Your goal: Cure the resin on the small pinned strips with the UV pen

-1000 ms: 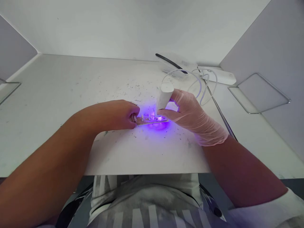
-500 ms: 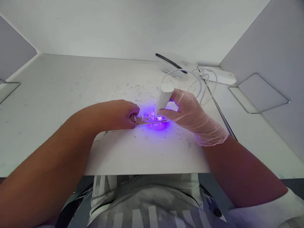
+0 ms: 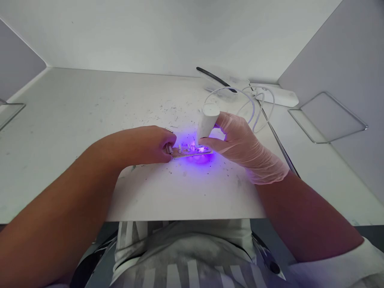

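Note:
My bare left hand [image 3: 153,146] is closed on the left end of a narrow flat strip [image 3: 177,155]. Small upright pieces [image 3: 180,149] stand in a row along it; some look clear, and they are too small to name. Over the right end, my gloved right hand [image 3: 235,138] is closed round a white handheld UV lamp [image 3: 209,116], tilted with its lower end close above the pieces. Violet light from it spreads over the strip and tabletop. Whether the lamp touches the pieces I cannot tell.
Dark specks and dust lie on the white tabletop [image 3: 75,104]. Behind the lamp are a clear plastic tray [image 3: 222,93], a long black file-like strip [image 3: 214,76], a looped white cable [image 3: 253,106] and a white device [image 3: 279,97]. A wire frame [image 3: 327,118] stands at right.

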`<action>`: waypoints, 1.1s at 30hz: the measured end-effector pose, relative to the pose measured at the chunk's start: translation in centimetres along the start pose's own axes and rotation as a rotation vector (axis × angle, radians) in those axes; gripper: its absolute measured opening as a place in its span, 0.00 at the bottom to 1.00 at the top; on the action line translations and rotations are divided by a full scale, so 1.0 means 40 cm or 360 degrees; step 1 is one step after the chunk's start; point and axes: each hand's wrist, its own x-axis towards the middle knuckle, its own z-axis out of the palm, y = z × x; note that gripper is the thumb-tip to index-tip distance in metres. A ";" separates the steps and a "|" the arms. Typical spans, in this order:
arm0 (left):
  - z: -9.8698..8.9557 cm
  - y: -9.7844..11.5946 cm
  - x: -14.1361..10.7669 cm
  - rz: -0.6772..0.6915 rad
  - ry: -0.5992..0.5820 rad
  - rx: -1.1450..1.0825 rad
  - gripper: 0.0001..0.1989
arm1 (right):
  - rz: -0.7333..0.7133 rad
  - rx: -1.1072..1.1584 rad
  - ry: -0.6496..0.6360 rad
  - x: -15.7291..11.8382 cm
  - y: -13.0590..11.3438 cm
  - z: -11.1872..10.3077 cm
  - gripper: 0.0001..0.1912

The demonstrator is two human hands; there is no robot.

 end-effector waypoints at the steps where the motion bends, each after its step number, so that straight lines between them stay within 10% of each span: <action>1: 0.000 0.000 0.000 -0.0004 0.0003 0.0000 0.04 | 0.0002 -0.0005 0.0001 0.000 0.000 0.000 0.04; 33: 0.001 0.001 0.000 -0.0009 0.0021 -0.0030 0.04 | 0.0018 0.0036 -0.0008 -0.003 -0.002 0.000 0.04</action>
